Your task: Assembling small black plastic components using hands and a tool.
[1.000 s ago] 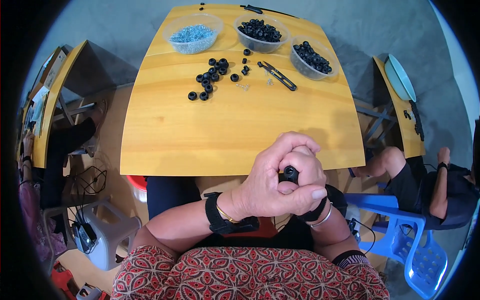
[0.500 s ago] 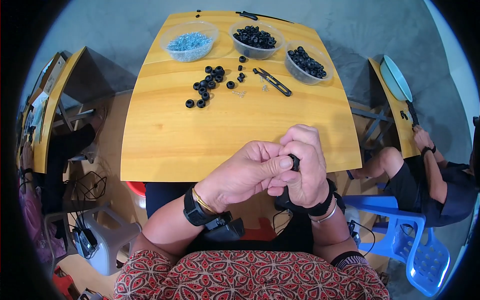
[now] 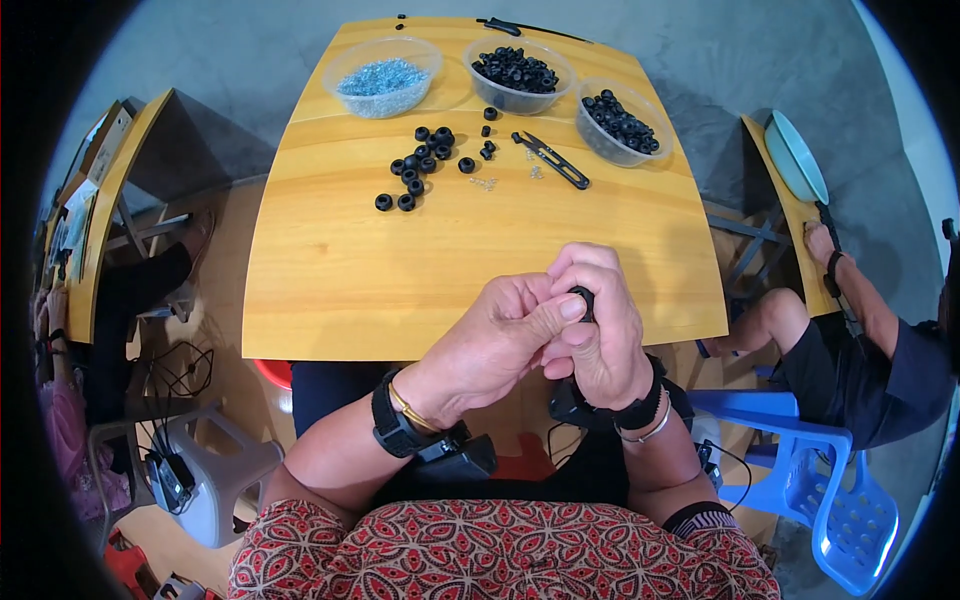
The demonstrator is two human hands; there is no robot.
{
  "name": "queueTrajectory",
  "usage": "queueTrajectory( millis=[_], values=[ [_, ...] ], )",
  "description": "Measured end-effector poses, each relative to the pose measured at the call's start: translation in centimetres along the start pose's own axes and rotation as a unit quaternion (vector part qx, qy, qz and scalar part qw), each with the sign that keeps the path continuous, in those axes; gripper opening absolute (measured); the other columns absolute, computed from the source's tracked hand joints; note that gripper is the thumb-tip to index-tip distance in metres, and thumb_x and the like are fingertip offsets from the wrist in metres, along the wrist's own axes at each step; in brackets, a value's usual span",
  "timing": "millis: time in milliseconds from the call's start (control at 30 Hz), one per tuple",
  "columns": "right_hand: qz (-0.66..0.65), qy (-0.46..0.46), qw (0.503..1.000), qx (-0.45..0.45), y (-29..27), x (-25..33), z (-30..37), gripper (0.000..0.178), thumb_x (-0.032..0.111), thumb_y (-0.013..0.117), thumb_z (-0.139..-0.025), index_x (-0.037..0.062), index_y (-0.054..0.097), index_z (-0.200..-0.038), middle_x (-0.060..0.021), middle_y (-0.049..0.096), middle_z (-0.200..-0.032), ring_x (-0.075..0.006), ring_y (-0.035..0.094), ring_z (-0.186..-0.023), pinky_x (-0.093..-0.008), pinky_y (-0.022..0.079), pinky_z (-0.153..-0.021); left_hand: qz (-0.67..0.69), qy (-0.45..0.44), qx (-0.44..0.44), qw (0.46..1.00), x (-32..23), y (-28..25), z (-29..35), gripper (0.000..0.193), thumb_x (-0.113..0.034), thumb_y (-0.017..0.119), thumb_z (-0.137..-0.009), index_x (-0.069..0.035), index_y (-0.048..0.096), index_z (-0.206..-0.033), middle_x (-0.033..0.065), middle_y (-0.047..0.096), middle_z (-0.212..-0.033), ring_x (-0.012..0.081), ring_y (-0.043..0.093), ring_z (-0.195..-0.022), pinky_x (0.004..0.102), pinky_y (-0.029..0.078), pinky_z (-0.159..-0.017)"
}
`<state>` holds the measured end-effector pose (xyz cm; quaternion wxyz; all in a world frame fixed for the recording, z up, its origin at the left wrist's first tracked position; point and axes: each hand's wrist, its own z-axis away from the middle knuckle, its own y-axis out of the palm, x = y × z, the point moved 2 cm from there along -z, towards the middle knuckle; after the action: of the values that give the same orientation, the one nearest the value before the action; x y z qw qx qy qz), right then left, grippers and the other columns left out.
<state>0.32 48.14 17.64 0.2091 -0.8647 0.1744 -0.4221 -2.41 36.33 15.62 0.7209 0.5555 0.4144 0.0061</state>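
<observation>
At the near edge of the wooden table (image 3: pixel 400 265), the left hand (image 3: pixel 490 338) grips a black bead (image 3: pixel 587 304) clasped within the right hand (image 3: pixel 610 345); pressing off-centre could squirt it loose, dropping it to the floor (image 3: pixel 238 320).

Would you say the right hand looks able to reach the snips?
Probably yes: only tabletop lies between the right hand and the black snips, though that hand holds a black bead.

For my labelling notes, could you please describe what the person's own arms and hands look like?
The left hand and right hand are bare. The left wears a black strap and gold-coloured bangle; the right, a black band and silver-coloured bangle. The patterned sleeves are red, black and cream.
</observation>
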Motion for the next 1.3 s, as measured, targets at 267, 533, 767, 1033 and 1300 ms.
queueTrajectory(
  millis=[267, 533, 767, 1033, 1300],
  values=[
    [0.007, -0.016, 1.000, -0.001, -0.2, 0.3, -0.2, 0.040, 0.040, 0.040, -0.089, 0.0015, 0.044, -0.098, -0.0158, 0.045, -0.097, -0.0287, 0.045, -0.088, -0.0364, 0.037, -0.078, 0.060, -0.063, 0.047, 0.995, -0.6, -0.6, 0.2, 0.019, -0.014, 0.054, -0.086, -0.002, 0.054, -0.101, 0.0034, 0.058, -0.086, 0.0074, 0.056, -0.072, 0.0206, 0.048, -0.059],
    [0.045, -0.035, 0.998, -0.025, 0.0, 1.3, 0.3, 0.035, 0.036, 0.048, -0.086, 0.0025, 0.044, -0.094, -0.0152, 0.050, -0.083, -0.0314, 0.050, -0.069, -0.0377, 0.041, -0.061, -0.264, 0.168, 0.087, 0.946, -0.9, 0.6, 0.1, 0.091, -0.011, 0.082, -0.056, -0.004, 0.026, -0.128, 0.0075, 0.041, -0.113, 0.0164, 0.038, -0.108, 0.0316, 0.044, -0.077],
    [0.049, -0.089, 0.994, -0.036, 0.3, 1.2, 1.1, 0.026, 0.024, 0.059, -0.078, 0.0035, 0.046, -0.088, -0.0103, 0.050, -0.068, -0.0272, 0.049, -0.055, -0.0351, 0.038, -0.048, -0.243, 0.219, 0.106, 0.939, 0.2, 2.4, -0.2, 0.061, -0.005, 0.076, -0.062, 0.001, 0.037, -0.108, 0.0002, 0.050, -0.072, 0.0101, 0.052, -0.071, 0.0250, 0.043, -0.072],
    [-0.035, -0.056, 0.998, -0.014, 0.4, 2.0, 1.0, 0.026, 0.022, 0.060, -0.078, 0.0041, 0.047, -0.091, -0.0086, 0.049, -0.067, -0.0248, 0.049, -0.052, -0.0327, 0.038, -0.045, -0.363, 0.334, 0.022, 0.869, 0.5, 2.4, 0.2, 0.046, -0.010, 0.072, -0.065, 0.001, 0.042, -0.099, 0.0027, 0.052, -0.072, 0.0106, 0.053, -0.073, 0.0251, 0.044, -0.068],
    [-0.082, 0.005, 0.996, 0.040, 0.1, 2.1, 1.5, 0.031, 0.021, 0.059, -0.080, 0.0027, 0.045, -0.102, -0.0099, 0.053, -0.075, -0.0259, 0.053, -0.058, -0.0319, 0.043, -0.050, -0.435, 0.346, -0.004, 0.831, 0.4, 1.7, 0.1, 0.057, -0.030, 0.074, -0.062, 0.001, 0.048, -0.102, 0.0106, 0.052, -0.090, 0.0176, 0.053, -0.082, 0.0277, 0.042, -0.075]
  ],
)
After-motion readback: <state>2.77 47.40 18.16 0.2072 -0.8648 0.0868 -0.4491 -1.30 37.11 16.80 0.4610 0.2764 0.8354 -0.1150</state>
